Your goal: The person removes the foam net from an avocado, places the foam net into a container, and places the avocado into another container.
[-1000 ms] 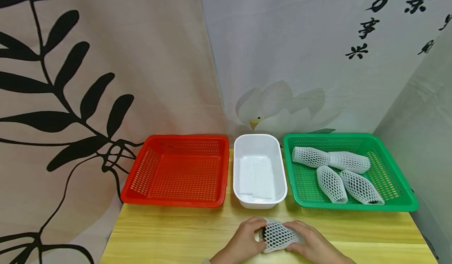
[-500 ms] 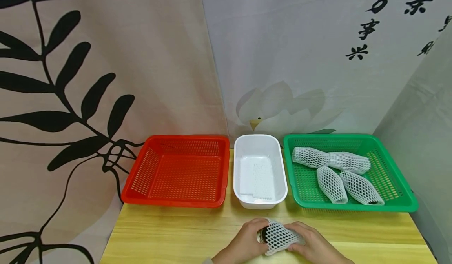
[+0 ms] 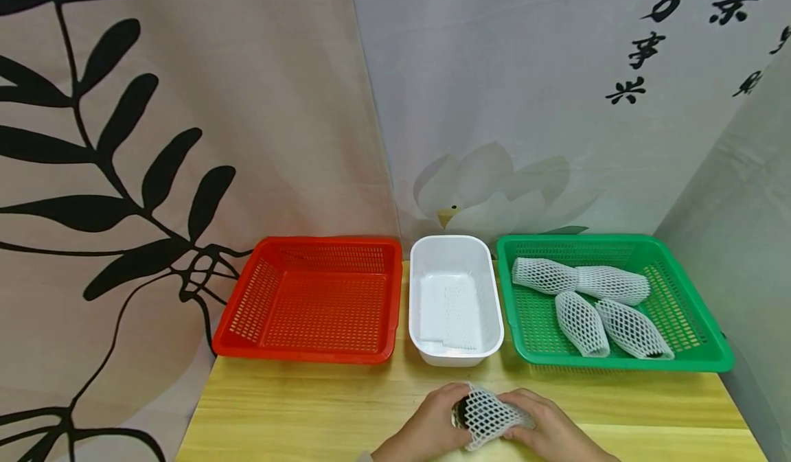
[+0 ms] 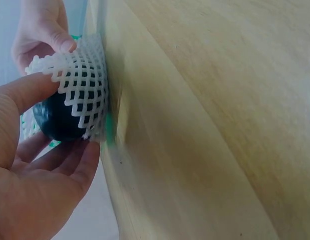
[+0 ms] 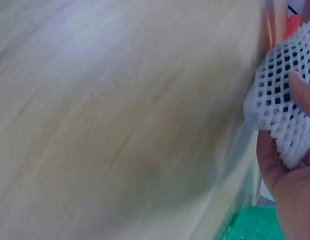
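Observation:
In the head view, a white foam net sleeve point(image 3: 492, 415) is held between both hands just above the front of the wooden table. A dark, smooth, rounded object point(image 4: 59, 119) pokes out of its left opening; its kind is unclear. My left hand point(image 3: 435, 422) grips that end, with the thumb on the net's edge and the fingers curled underneath in the left wrist view. My right hand point(image 3: 545, 423) pinches the narrower right end of the net between thumb and fingers. The net covers the rest of the object.
Behind the hands stand a red basket point(image 3: 309, 353), a white basin point(image 3: 454, 360) with a flat, fine-meshed white piece point(image 3: 460, 318) on its bottom, and a green basket point(image 3: 618, 364). The green one holds several white net-sleeved items point(image 3: 581, 325). A cloth backdrop hangs behind.
Slightly more of the dark object shows at the net's left opening. The left fingers have shifted a little on that end, and the net has tilted slightly. The right hand has barely moved.

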`<state>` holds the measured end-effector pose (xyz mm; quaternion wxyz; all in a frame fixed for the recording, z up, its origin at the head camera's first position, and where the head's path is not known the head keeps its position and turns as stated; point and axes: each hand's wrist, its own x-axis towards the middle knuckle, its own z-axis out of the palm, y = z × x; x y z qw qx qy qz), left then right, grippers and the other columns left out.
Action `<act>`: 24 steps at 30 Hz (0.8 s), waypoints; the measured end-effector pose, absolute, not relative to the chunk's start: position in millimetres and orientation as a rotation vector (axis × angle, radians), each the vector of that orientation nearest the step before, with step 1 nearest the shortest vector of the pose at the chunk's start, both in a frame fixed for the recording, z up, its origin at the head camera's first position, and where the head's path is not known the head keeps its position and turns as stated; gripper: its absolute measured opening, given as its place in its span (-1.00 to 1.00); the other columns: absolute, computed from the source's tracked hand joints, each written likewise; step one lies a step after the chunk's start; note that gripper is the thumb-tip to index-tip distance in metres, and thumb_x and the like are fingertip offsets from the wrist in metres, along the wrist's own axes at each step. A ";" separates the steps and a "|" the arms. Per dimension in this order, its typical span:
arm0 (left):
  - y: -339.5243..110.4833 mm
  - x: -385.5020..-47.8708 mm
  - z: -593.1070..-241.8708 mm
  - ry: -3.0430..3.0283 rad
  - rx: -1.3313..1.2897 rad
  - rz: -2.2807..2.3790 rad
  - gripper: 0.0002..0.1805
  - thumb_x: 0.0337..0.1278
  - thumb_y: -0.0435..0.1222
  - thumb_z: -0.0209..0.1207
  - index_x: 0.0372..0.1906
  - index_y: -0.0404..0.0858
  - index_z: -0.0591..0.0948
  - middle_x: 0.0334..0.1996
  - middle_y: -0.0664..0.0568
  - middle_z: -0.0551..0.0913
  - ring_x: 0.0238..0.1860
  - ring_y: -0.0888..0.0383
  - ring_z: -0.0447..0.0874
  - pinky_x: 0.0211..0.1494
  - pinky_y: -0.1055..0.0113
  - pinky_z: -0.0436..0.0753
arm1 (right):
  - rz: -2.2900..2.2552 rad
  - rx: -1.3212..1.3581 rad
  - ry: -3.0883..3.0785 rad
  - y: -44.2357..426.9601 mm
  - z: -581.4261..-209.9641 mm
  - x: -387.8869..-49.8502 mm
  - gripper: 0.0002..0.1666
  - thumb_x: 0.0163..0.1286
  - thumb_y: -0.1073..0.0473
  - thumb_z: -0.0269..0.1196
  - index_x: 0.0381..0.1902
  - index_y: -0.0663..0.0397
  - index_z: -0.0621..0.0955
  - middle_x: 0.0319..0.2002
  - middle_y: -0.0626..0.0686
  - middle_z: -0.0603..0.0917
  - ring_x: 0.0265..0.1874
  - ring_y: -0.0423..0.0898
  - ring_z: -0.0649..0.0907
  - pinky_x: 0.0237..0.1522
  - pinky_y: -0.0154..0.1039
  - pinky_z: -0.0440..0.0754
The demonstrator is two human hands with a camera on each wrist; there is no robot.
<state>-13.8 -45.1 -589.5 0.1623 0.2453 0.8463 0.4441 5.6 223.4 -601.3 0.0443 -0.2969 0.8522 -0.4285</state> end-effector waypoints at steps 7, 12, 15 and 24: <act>-41.0 -14.3 -587.8 2.379 0.661 1.188 -0.26 -0.14 -0.40 0.58 0.28 -0.23 0.61 0.23 0.10 0.63 0.18 0.30 0.55 0.30 0.35 0.54 | -1.366 -0.963 2.582 221.3 -601.0 4.9 -0.57 0.43 0.07 0.39 0.21 -0.04 0.65 0.06 -0.17 0.69 -0.01 -0.26 0.67 -0.01 -0.34 0.66; -40.2 -14.1 -586.4 2.396 0.646 1.146 -0.25 -0.15 -0.37 0.58 0.29 -0.24 0.60 0.24 0.09 0.62 0.19 0.28 0.55 0.30 0.33 0.55 | -1.379 -0.988 2.589 221.1 -601.9 5.2 -0.59 0.41 0.11 0.40 0.19 -0.08 0.65 0.05 -0.16 0.69 -0.01 -0.26 0.67 -0.01 -0.35 0.66; -40.6 -13.7 -586.7 2.419 0.648 1.121 -0.23 -0.17 -0.36 0.58 0.30 -0.25 0.60 0.25 0.08 0.62 0.22 0.26 0.55 0.32 0.31 0.54 | -1.375 -0.982 2.593 221.1 -601.6 5.8 -0.61 0.42 0.12 0.40 0.18 -0.10 0.65 0.05 -0.17 0.69 -0.01 -0.25 0.67 0.00 -0.35 0.66; -46.5 -11.5 -591.9 2.438 0.645 1.148 -0.20 -0.15 -0.30 0.60 0.34 -0.23 0.59 0.29 0.08 0.59 0.27 0.22 0.53 0.34 0.27 0.54 | -1.370 -0.958 2.650 221.7 -601.4 8.2 -0.63 0.36 0.23 0.45 0.08 -0.19 0.68 -0.02 -0.24 0.70 -0.07 -0.27 0.68 -0.02 -0.37 0.66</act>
